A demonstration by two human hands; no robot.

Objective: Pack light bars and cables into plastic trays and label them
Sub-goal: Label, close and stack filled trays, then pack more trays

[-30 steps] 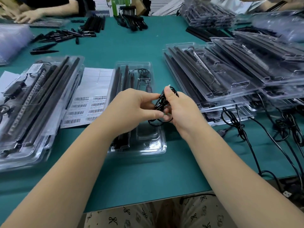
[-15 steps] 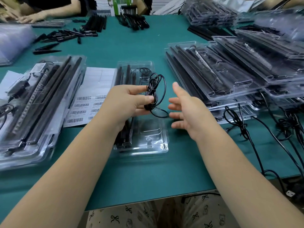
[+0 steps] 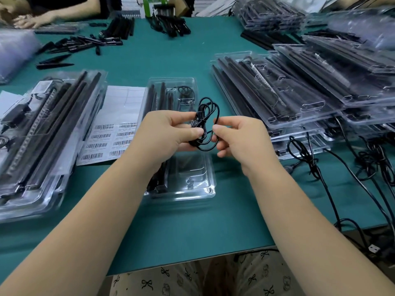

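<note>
I hold a little black cable (image 3: 204, 124) up over the open tray (image 3: 201, 189) in front of me. My left hand (image 3: 168, 133) has the bunched-up middle of it squeezed between my thumb and fingers (image 3: 181, 120). My right hand (image 3: 239, 137) pinches one loop at the side with its curled fingers. The cable is in the air, not in the tray yet.

The tray sits on the green worktop (image 3: 188, 227). It already has light bars (image 3: 159, 103) along its left side and a small coiled wire at the far end. The near pockets on its right side look bare to me, so I think my cable goes there.

On my left is a stack of trays (image 3: 40, 133) that look full and closed. Next to them lies a sheet of barcode labels (image 3: 111, 137), and some spots at its top are blank, so I guess some labels are used. On my right are more stacked trays (image 3: 299, 92) with bars in them, and loose cables (image 3: 310, 159) lying on the worktop by them.

So I think some of the job is done, and lots is left: tuck in this cable, close the tray, stick on a label, then do the others.
</note>
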